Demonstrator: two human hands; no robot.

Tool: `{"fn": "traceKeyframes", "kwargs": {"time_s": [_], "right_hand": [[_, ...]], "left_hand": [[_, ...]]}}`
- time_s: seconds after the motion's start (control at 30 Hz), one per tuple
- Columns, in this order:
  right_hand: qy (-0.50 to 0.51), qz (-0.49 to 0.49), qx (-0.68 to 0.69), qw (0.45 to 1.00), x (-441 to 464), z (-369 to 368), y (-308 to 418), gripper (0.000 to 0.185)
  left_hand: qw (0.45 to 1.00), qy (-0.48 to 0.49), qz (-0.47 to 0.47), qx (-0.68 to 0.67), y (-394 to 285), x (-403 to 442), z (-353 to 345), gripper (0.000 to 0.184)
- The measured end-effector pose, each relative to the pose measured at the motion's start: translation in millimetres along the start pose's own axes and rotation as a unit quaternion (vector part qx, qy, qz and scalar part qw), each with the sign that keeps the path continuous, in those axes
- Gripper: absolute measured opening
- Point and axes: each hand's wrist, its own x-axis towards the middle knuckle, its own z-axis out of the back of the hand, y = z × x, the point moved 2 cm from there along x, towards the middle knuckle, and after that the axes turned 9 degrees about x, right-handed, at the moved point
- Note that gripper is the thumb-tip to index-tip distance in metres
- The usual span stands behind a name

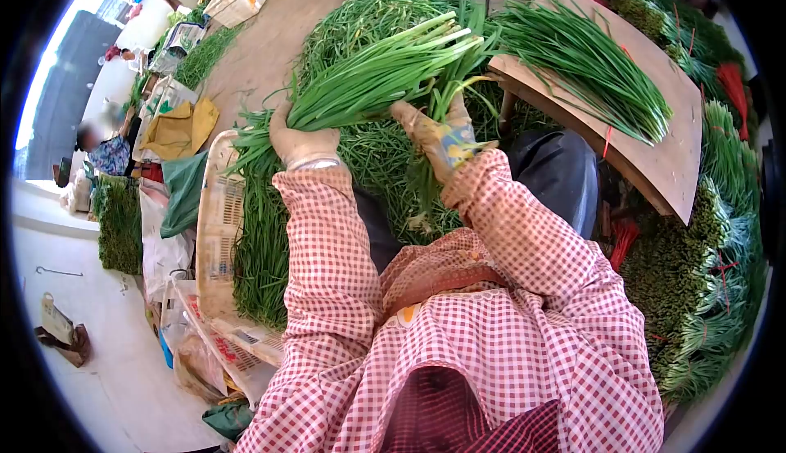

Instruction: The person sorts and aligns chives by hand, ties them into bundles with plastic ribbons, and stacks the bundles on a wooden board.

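Observation:
A bundle of long green garlic chives point(368, 72) lies across both hands, its pale stem ends pointing up and right. My left hand point(303, 138), in a soiled light glove, is closed around the leafy end at the left. Nearer the stems, my right hand point(438, 135), in a stained glove with a blue and yellow patch, grips a smaller clump of chives, some with yellowed leaves. That clump stands partly upright between thumb and fingers. Beneath both hands spreads a large heap of loose chives point(385, 162). The fingertips of both hands are partly hidden by leaves.
To the right, a wooden board point(684, 150) bears a pile of chives point(585, 64). Red ties point(624, 244) hang below it. Tied bundles point(712, 322) are stacked at far right. A plastic crate point(217, 224) stands left. Another person point(110, 154) is at far left.

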Motion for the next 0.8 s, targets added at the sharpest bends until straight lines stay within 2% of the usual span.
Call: {"fn": "traceKeyframes", "kwargs": {"time_s": [0.07, 0.13, 0.17, 0.2, 0.27, 0.37, 0.4, 0.47, 0.53, 0.57, 0.6, 0.63, 0.7, 0.73, 0.77, 0.8], "right_hand": [[0.010, 0.132, -0.215, 0.968, 7, -2, -6, 0.052], [-0.057, 0.091, -0.389, 0.915, -15, -42, 10, 0.054], [-0.060, 0.093, -0.387, 0.915, -17, -36, 8, 0.054], [-0.034, 0.114, -0.371, 0.921, -20, -35, 6, 0.045], [-0.043, 0.051, -0.368, 0.927, -25, -27, 11, 0.036], [-0.054, 0.017, -0.330, 0.942, -45, -45, 9, 0.026], [-0.032, 0.062, -0.319, 0.945, -53, -43, 5, 0.018], [-0.019, 0.053, -0.299, 0.953, -64, -39, 8, 0.020], [0.028, 0.058, -0.272, 0.960, -72, -37, 19, 0.025], [0.009, 0.034, -0.280, 0.959, -79, -36, 30, 0.029], [0.031, 0.025, -0.247, 0.968, -85, -30, 42, 0.030], [0.053, 0.015, -0.214, 0.975, -93, -23, 56, 0.031], [-0.025, 0.070, -0.325, 0.943, -116, -37, 99, 0.032], [-0.022, 0.134, -0.337, 0.932, -126, -43, 119, 0.032], [0.011, 0.121, -0.300, 0.946, -123, -11, 159, 0.021], [-0.062, 0.156, -0.368, 0.915, -127, 5, 201, 0.020]], "left_hand": [[1.000, -0.016, -0.008, -0.007, 4, -2, 2, 0.032], [0.999, -0.027, -0.012, -0.018, 7, -5, 5, 0.035], [1.000, -0.026, -0.010, -0.015, 9, -6, 5, 0.035], [1.000, -0.027, 0.000, -0.005, 11, -8, 5, 0.036], [1.000, -0.030, 0.008, 0.003, 14, -11, 4, 0.037], [0.996, -0.052, 0.045, 0.058, 12, -15, 2, 0.037], [0.994, -0.064, 0.044, 0.075, 11, -14, 1, 0.036], [0.992, -0.077, 0.041, 0.090, 8, -9, 2, 0.036], [0.992, -0.046, 0.020, 0.118, -1, 0, 9, 0.038], [0.991, -0.030, 0.008, 0.131, -4, 3, 11, 0.039], [0.981, -0.020, -0.022, 0.193, -7, -4, 7, 0.040], [0.981, -0.023, -0.026, 0.192, -11, -2, 8, 0.040], [0.995, -0.024, -0.017, 0.100, -26, 15, 17, 0.041], [0.987, -0.001, -0.089, 0.137, -38, 48, 46, 0.034], [0.986, -0.003, -0.094, 0.136, -49, 46, 47, 0.034], [0.990, -0.013, -0.083, 0.117, -58, 42, 48, 0.034]]}}
